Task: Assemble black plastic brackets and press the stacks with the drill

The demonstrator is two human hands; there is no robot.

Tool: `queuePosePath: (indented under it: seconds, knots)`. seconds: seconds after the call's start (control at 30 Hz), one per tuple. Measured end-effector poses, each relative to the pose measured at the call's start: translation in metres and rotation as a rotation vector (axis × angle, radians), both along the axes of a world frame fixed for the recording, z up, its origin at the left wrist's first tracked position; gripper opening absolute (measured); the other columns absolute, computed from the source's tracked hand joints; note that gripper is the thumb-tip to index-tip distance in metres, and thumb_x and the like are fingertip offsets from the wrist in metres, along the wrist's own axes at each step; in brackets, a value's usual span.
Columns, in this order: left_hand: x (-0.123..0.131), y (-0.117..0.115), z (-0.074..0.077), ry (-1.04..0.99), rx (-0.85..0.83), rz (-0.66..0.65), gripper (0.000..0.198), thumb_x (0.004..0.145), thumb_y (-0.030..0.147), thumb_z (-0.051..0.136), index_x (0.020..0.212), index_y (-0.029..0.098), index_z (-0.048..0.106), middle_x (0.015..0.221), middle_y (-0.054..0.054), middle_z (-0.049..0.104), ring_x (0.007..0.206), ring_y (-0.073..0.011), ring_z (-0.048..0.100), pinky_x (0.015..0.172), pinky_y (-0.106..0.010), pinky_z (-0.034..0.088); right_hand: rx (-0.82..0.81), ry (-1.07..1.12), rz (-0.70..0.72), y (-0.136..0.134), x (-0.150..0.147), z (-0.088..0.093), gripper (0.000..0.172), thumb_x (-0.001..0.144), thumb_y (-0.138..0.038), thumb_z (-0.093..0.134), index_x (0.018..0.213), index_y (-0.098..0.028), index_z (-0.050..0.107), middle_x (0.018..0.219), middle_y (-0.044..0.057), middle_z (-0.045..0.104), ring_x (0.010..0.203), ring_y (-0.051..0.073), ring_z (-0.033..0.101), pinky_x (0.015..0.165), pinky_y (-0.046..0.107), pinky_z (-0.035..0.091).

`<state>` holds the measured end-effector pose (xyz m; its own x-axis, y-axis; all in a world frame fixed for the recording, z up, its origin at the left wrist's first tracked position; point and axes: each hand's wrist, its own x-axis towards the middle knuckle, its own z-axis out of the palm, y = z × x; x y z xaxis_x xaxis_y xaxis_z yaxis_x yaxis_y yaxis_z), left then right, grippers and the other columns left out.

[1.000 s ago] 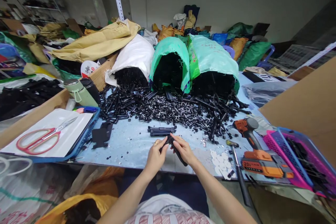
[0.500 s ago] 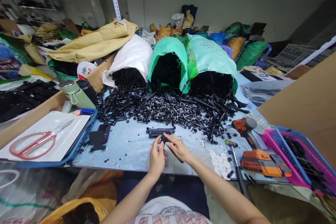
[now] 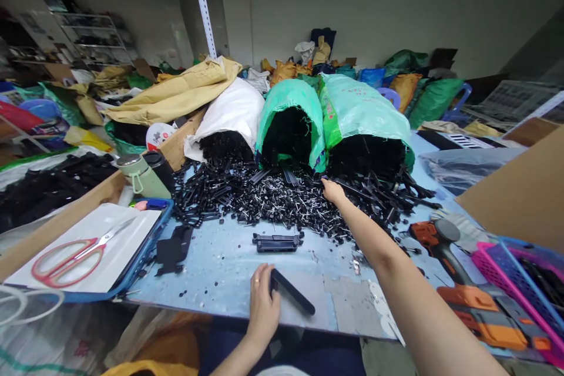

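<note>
My left hand (image 3: 263, 298) rests on the blue table (image 3: 220, 258) near its front edge, fingers closed on one end of a long black plastic strip (image 3: 293, 292) that lies on the table. My right hand (image 3: 333, 190) reaches far forward into the heap of small black parts with metal pins (image 3: 282, 197); its fingers are curled down into the heap, and what they hold, if anything, is hidden. A black assembled piece (image 3: 277, 242) lies on the table between the two hands.
Three open sacks, one white (image 3: 231, 111) and two green (image 3: 291, 108), spill black parts at the back. Left: a blue tray (image 3: 156, 232) with red scissors (image 3: 66, 255), flasks (image 3: 143, 175). Right: an orange drill (image 3: 445, 247), a pink basket (image 3: 506, 270), cardboard (image 3: 520, 188).
My right hand has let go of the strip and stretched forward into the heap of parts. My left hand has lowered the strip onto the table. The view has shifted forward.
</note>
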<state>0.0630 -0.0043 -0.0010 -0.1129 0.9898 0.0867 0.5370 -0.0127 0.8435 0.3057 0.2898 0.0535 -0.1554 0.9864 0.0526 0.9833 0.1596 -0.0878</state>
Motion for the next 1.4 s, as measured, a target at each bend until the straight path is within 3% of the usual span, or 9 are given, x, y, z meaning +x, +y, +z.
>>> queuePosePath:
  seconds: [0.1, 0.17, 0.23, 0.43, 0.57, 0.67, 0.9, 1.23, 1.4]
  knots:
    - [-0.006, 0.010, 0.023, 0.272, 0.114, -0.464, 0.049, 0.068, 0.008, 0.045, 0.113, 0.026, 0.048, 0.126, -0.006, 0.042, 0.125, -0.0266, 0.024, 0.101, -0.052, 0.018, -0.013, -0.052, 0.057, -0.001, -0.003, 0.004, 0.035, 0.075, -0.012, 0.049, 0.109, -0.010, 0.052, 0.105, 0.015, 0.054, 0.100, 0.024, 0.048, 0.083, 0.032, 0.034]
    - [-0.005, 0.018, 0.033, 0.382, 0.131, -0.734, 0.044, 0.072, 0.014, 0.050, 0.112, 0.031, 0.050, 0.117, -0.003, 0.051, 0.119, -0.0257, 0.033, 0.100, -0.053, 0.015, -0.011, -0.074, 0.100, -0.007, -0.002, 0.013, 0.026, 0.074, -0.016, 0.052, 0.099, -0.011, 0.055, 0.105, 0.015, 0.052, 0.103, 0.025, 0.045, 0.084, 0.032, 0.033]
    - [-0.003, 0.025, 0.036, 0.460, 0.129, -0.829, 0.033, 0.077, 0.020, 0.050, 0.108, 0.030, 0.053, 0.098, -0.003, 0.058, 0.104, -0.0221, 0.046, 0.097, -0.050, 0.020, -0.008, -0.084, 0.132, -0.021, 0.000, 0.023, 0.022, 0.075, -0.021, 0.053, 0.095, -0.012, 0.055, 0.107, 0.014, 0.051, 0.103, 0.025, 0.044, 0.083, 0.031, 0.034]
    - [-0.002, 0.032, 0.025, 0.607, 0.069, -0.621, 0.022, 0.083, 0.024, 0.043, 0.102, 0.021, 0.055, 0.088, -0.007, 0.057, 0.086, -0.0209, 0.048, 0.076, -0.035, 0.035, -0.161, 0.015, 0.277, -0.135, 0.003, 0.031, 0.027, 0.083, -0.043, 0.044, 0.100, -0.022, 0.047, 0.076, 0.003, 0.059, 0.064, 0.017, 0.053, 0.057, 0.024, 0.035]
    - [0.000, 0.034, 0.028, 0.591, 0.032, -0.650, 0.032, 0.083, 0.017, 0.036, 0.112, 0.020, 0.049, 0.099, -0.007, 0.055, 0.094, -0.0217, 0.046, 0.080, -0.035, 0.035, -0.328, 0.104, 0.673, -0.225, -0.003, 0.010, 0.034, 0.085, -0.052, 0.035, 0.091, -0.022, 0.051, 0.079, 0.003, 0.059, 0.066, 0.016, 0.054, 0.059, 0.024, 0.034]
    - [0.006, 0.036, 0.031, 0.558, 0.020, -0.683, 0.036, 0.083, 0.021, 0.033, 0.119, 0.019, 0.042, 0.105, -0.008, 0.053, 0.100, -0.0218, 0.045, 0.085, -0.037, 0.032, -0.304, 0.035, 0.720, -0.258, -0.007, -0.012, 0.036, 0.087, -0.049, 0.032, 0.088, -0.019, 0.051, 0.084, 0.006, 0.057, 0.072, 0.016, 0.054, 0.062, 0.025, 0.035]
    - [0.014, 0.039, 0.033, 0.593, 0.034, -0.679, 0.063, 0.061, 0.064, 0.055, 0.105, 0.019, 0.047, 0.095, -0.008, 0.056, 0.090, -0.0269, 0.049, 0.080, -0.040, 0.035, -0.211, -0.055, 0.528, -0.267, -0.014, -0.022, 0.034, 0.088, -0.047, 0.032, 0.089, -0.019, 0.052, 0.082, 0.005, 0.057, 0.068, 0.017, 0.054, 0.059, 0.026, 0.033]
    - [0.010, 0.035, 0.025, 0.497, 0.081, -0.598, 0.043, 0.068, 0.053, 0.055, 0.095, 0.020, 0.050, 0.088, -0.004, 0.058, 0.084, -0.0214, 0.054, 0.071, -0.031, 0.040, -0.151, -0.145, 0.534, -0.265, -0.027, 0.011, 0.027, 0.088, -0.041, 0.036, 0.093, -0.019, 0.051, 0.085, 0.007, 0.056, 0.076, 0.018, 0.052, 0.063, 0.028, 0.032]
    - [0.014, 0.032, 0.024, 0.521, 0.051, -0.614, 0.047, 0.066, 0.057, 0.056, 0.094, 0.020, 0.051, 0.087, -0.004, 0.059, 0.084, -0.0213, 0.055, 0.072, -0.030, 0.041, -0.143, -0.117, 0.567, -0.259, -0.020, 0.000, 0.031, 0.088, -0.044, 0.034, 0.091, -0.019, 0.051, 0.082, 0.005, 0.056, 0.075, 0.018, 0.053, 0.062, 0.027, 0.032]
